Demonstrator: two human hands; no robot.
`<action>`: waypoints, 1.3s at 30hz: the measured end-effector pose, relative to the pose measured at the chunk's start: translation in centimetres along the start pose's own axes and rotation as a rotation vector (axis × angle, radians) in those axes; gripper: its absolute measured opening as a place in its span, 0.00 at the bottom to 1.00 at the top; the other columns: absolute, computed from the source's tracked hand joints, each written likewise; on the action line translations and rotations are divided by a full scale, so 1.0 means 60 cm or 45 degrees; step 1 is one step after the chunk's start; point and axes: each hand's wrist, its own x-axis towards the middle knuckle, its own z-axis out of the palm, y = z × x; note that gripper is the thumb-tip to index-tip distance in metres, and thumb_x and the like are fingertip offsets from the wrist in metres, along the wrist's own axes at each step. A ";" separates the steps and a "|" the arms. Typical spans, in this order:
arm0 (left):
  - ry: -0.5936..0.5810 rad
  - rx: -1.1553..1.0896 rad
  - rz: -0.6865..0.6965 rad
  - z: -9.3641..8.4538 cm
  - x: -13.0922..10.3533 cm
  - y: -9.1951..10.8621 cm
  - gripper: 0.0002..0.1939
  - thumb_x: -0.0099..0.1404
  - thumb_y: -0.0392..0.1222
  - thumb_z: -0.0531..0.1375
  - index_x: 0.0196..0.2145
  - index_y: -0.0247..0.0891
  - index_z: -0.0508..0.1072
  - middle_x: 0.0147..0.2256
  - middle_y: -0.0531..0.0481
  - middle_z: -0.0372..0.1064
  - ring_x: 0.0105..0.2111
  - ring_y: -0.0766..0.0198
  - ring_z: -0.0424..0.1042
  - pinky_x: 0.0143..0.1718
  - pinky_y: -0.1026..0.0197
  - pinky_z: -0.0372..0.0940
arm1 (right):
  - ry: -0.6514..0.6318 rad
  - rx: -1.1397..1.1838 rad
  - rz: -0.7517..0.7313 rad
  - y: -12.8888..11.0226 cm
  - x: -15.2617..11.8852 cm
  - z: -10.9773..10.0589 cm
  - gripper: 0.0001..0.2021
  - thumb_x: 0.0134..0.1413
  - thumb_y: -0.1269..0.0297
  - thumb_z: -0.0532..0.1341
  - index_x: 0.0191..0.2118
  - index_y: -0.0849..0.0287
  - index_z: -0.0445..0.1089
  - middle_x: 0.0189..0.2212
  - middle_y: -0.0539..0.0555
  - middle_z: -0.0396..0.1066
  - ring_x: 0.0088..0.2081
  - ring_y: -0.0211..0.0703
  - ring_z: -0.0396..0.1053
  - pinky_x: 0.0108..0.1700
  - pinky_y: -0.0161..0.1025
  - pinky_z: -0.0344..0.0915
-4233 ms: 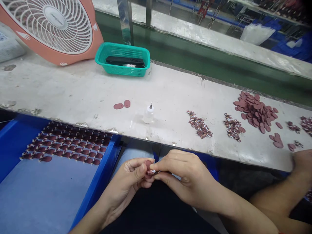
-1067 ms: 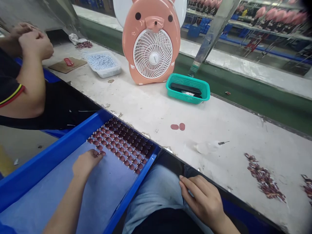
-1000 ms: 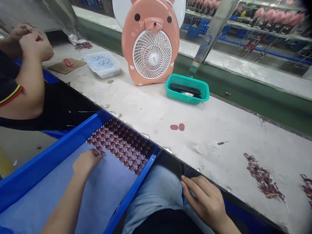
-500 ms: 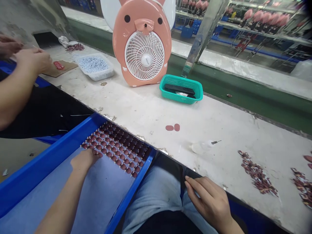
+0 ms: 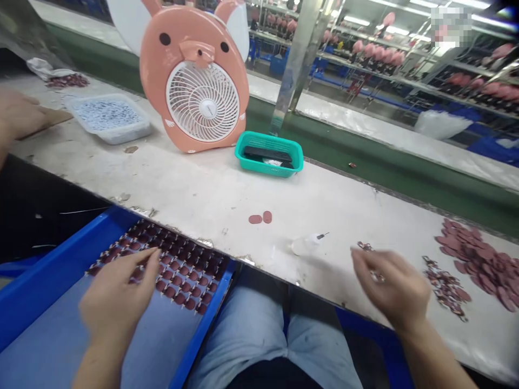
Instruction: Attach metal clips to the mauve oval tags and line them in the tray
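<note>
My left hand [image 5: 117, 294] hovers over the blue tray [image 5: 89, 235], blurred, its thumb and forefinger tips brought together with nothing visible between them. Rows of dark red oval pieces with small metal fittings [image 5: 178, 278] lie on the tray's pale blue lining, partly hidden by that hand. My right hand [image 5: 393, 289] is above the table, over a small pile of brown and metal parts [image 5: 365, 246] that it mostly covers. Motion smears its curled fingers, so I cannot make out any hold. Two flat reddish-brown ovals [image 5: 255, 219] and a clear bottle with a needle tip [image 5: 306, 244] lie between the hands.
More metal-fitted parts [image 5: 444, 289] and a heap of flat reddish ovals [image 5: 478, 254] lie at right. A pig-shaped fan [image 5: 194, 97], a green basket [image 5: 270, 154] and a white tub of small bits [image 5: 109, 116] stand behind. Another person's hand [image 5: 18, 113] is at far left.
My left hand has risen from the oval rows in the tray. My right hand has moved from above my lap to the parts on the table. The view has swung right.
</note>
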 end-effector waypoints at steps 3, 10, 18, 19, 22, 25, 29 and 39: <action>-0.055 -0.065 0.652 0.064 -0.007 0.108 0.12 0.67 0.44 0.60 0.45 0.44 0.80 0.44 0.46 0.79 0.49 0.48 0.74 0.58 0.49 0.61 | -0.187 -0.187 0.466 0.107 0.081 0.036 0.09 0.64 0.64 0.60 0.39 0.59 0.77 0.35 0.56 0.78 0.35 0.45 0.75 0.41 0.41 0.71; -0.354 0.261 0.718 0.174 0.038 0.244 0.15 0.71 0.45 0.56 0.49 0.41 0.79 0.53 0.40 0.75 0.54 0.42 0.70 0.51 0.44 0.64 | -0.460 -0.336 0.923 0.344 0.230 0.160 0.17 0.64 0.60 0.63 0.54 0.61 0.69 0.53 0.58 0.70 0.51 0.50 0.71 0.53 0.54 0.70; -0.401 0.342 0.627 0.178 0.036 0.256 0.11 0.70 0.48 0.59 0.45 0.47 0.80 0.51 0.47 0.76 0.52 0.48 0.72 0.48 0.47 0.63 | -0.662 -0.269 1.066 0.454 0.266 0.221 0.15 0.70 0.58 0.55 0.53 0.61 0.70 0.53 0.59 0.69 0.51 0.47 0.71 0.53 0.49 0.70; -0.409 0.344 0.627 0.177 0.037 0.258 0.11 0.69 0.48 0.60 0.44 0.48 0.80 0.51 0.47 0.76 0.51 0.48 0.71 0.49 0.47 0.63 | -0.679 -0.270 1.077 0.458 0.264 0.221 0.15 0.71 0.58 0.54 0.52 0.61 0.71 0.52 0.59 0.70 0.51 0.47 0.71 0.53 0.49 0.70; -0.471 0.302 0.610 0.173 0.041 0.264 0.07 0.68 0.46 0.61 0.41 0.48 0.80 0.48 0.48 0.76 0.49 0.48 0.71 0.48 0.48 0.62 | -0.682 -0.288 1.121 0.457 0.256 0.208 0.14 0.71 0.59 0.55 0.51 0.61 0.71 0.52 0.59 0.70 0.52 0.47 0.71 0.53 0.48 0.70; -0.551 0.204 0.554 0.166 0.042 0.268 0.04 0.67 0.43 0.62 0.38 0.47 0.78 0.42 0.50 0.78 0.45 0.47 0.72 0.45 0.49 0.61 | -0.660 -0.269 1.139 0.434 0.251 0.182 0.14 0.71 0.59 0.54 0.52 0.61 0.70 0.50 0.59 0.71 0.50 0.46 0.71 0.52 0.47 0.70; -0.563 0.053 0.510 0.149 0.023 0.265 0.09 0.70 0.43 0.56 0.38 0.46 0.77 0.38 0.51 0.79 0.40 0.52 0.75 0.41 0.53 0.63 | -0.775 -0.108 1.105 0.381 0.246 0.132 0.10 0.67 0.60 0.61 0.46 0.62 0.72 0.42 0.54 0.74 0.40 0.41 0.74 0.43 0.43 0.73; -0.750 -0.893 -0.140 0.066 -0.111 0.271 0.11 0.52 0.51 0.71 0.32 0.46 0.81 0.28 0.45 0.80 0.30 0.50 0.80 0.34 0.55 0.74 | -0.588 0.840 0.748 0.003 0.086 -0.051 0.14 0.62 0.52 0.63 0.39 0.59 0.75 0.29 0.54 0.78 0.26 0.39 0.74 0.29 0.35 0.73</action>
